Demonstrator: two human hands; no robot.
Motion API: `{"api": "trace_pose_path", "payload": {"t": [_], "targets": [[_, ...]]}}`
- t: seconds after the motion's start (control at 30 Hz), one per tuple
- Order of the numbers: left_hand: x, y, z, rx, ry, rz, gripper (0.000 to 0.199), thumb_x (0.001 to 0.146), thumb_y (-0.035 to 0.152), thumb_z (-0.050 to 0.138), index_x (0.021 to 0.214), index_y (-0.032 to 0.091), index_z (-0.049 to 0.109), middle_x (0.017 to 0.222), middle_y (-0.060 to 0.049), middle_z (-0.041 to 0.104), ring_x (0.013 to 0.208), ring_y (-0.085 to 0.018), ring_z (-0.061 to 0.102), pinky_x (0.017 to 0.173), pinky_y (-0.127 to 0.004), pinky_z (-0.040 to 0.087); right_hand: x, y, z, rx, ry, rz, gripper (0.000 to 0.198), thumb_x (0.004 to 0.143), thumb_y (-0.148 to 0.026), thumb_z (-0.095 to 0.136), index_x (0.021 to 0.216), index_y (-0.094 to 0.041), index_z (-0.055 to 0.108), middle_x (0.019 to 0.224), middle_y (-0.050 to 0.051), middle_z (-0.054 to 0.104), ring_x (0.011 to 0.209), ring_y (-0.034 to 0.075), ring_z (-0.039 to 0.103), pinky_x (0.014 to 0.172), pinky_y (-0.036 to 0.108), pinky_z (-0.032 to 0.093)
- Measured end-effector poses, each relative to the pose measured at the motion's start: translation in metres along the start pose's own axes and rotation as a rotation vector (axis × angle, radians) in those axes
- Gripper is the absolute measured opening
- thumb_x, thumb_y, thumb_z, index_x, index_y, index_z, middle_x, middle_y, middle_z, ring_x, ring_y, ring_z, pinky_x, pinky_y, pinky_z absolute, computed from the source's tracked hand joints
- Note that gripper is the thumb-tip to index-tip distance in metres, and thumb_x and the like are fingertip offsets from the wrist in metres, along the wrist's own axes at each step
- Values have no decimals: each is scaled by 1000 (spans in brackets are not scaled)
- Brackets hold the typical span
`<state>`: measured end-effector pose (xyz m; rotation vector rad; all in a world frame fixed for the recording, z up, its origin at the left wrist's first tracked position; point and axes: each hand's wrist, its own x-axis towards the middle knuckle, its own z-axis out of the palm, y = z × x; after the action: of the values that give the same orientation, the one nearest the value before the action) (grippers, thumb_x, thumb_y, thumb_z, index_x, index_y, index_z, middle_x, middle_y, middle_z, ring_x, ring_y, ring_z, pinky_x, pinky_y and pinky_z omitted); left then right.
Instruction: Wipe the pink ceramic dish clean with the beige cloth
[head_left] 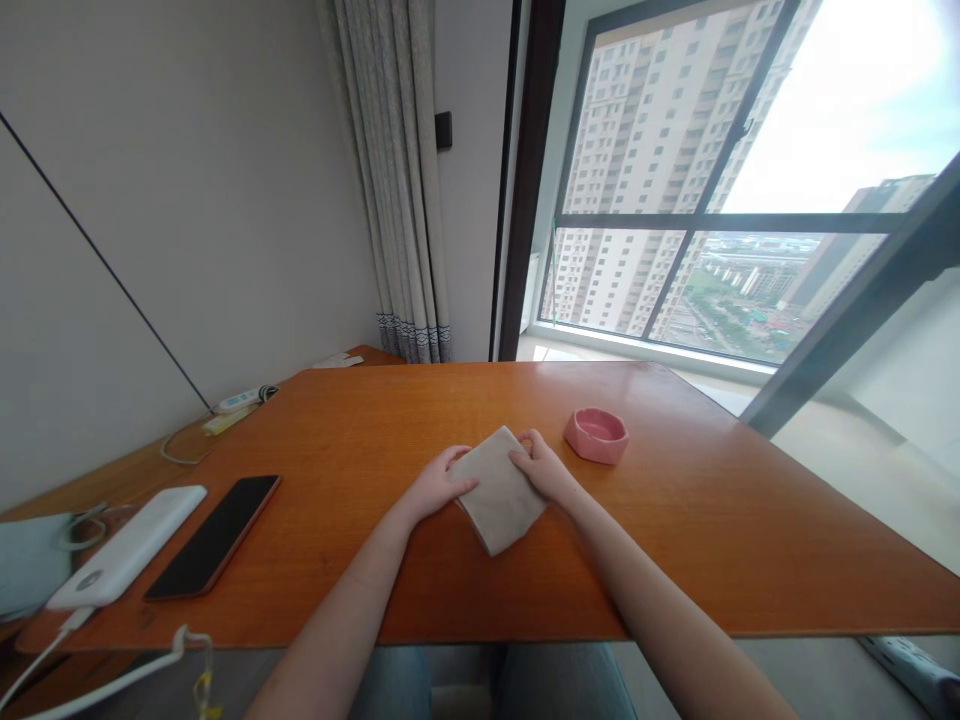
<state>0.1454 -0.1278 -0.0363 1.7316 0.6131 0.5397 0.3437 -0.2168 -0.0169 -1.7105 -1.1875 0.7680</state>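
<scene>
Both thumbs lie on top of the folded cloth [499, 495], and that's where my eye goes first. The left hand [436, 484] has it pinched at the left corner, its thumb laid flat across the upper face and pointing inward, the other fingers curled about the edge and partly out of sight. The right hand [546, 470] grips the upper right edge, thumb tip pressing on the face, fingers bent around behind. The cloth sits between the two hands, turned so one corner points away from the person and another back toward them (whether it rests on the wood or is lifted a touch, I can't tell from here). Its near half sticks out free of any finger.

Beneath is the orange-brown table [360, 420]. Just beyond the right hand, to its right, stands a pink angular bowl [598, 440], apart from the fingers. Well off to the left lie a dark phone [216, 537] and, beside it, a white power bank [127, 548] with a cable plugged into its near end. Farther back by the wall there's a power strip [240, 400]; past the table hang a grey curtain [394, 170] and a big window [626, 222] facing tall buildings.
</scene>
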Motion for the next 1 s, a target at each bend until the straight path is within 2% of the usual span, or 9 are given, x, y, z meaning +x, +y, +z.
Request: {"api": "trace_pose_path", "payload": {"t": [0.13,0.23,0.33,0.47,0.53,0.63,0.77,0.87,1.0], "targets": [[-2,0,2,-71,-121,42,65,67,38,72,124,17,47,116,-11,59,103,-22,57,87,-33,45,-11,-5,-12,-47,19,-102,37,77,-26,51,114,-21,46,78,-2,63,68,16,60,61,26,44],[-4,1,6,-49,-164,15,56,72,36,68,120,16,49,99,-8,64,89,-18,61,79,-31,46,-26,-4,-35,-182,110,-132,39,77,-24,51,116,-21,51,84,1,64,75,17,61,69,28,46],[-3,1,9,7,-115,-40,42,77,35,60,113,15,53,83,-4,63,73,-14,59,70,-28,46,-43,9,-67,-201,233,-94,40,77,-25,51,116,-21,52,96,5,66,88,20,62,79,31,47],[-3,1,12,51,-106,-54,36,78,35,56,108,15,55,80,-4,63,67,-13,58,68,-29,47,-61,27,-91,-129,310,28,37,77,-30,52,112,-18,54,102,9,67,93,22,63,81,32,49],[-3,1,12,55,-109,-52,37,78,37,58,107,15,57,87,-6,65,74,-15,60,72,-30,48,-67,25,-86,-100,268,7,35,76,-33,54,109,-19,55,104,9,67,96,23,63,85,34,48],[-3,1,14,-4,-96,-23,41,77,43,60,109,17,59,109,-11,64,97,-21,60,84,-34,47,-70,9,-65,70,99,-61,38,76,-38,58,109,-20,54,104,7,67,97,22,63,86,34,48],[-5,7,19,-297,-76,-14,48,82,54,52,113,19,62,124,-11,59,117,-23,52,99,-37,39,-59,-23,-37,306,-188,-127,42,78,-39,58,114,-20,52,108,6,66,99,21,62,85,33,49],[-10,18,21,-477,-169,-183,49,80,55,52,105,16,66,109,-11,67,103,-24,60,92,-38,43,-39,-37,-24,184,-210,-247,36,80,-35,57,112,-20,54,109,6,65,103,21,60,90,34,46],[-13,28,19,-578,-208,-341,43,73,48,64,96,12,68,95,-11,71,88,-24,64,82,-34,47,-16,-40,-9,-220,-97,-414,29,80,-23,55,109,-19,58,109,6,63,102,21,57,94,37,41]]}}
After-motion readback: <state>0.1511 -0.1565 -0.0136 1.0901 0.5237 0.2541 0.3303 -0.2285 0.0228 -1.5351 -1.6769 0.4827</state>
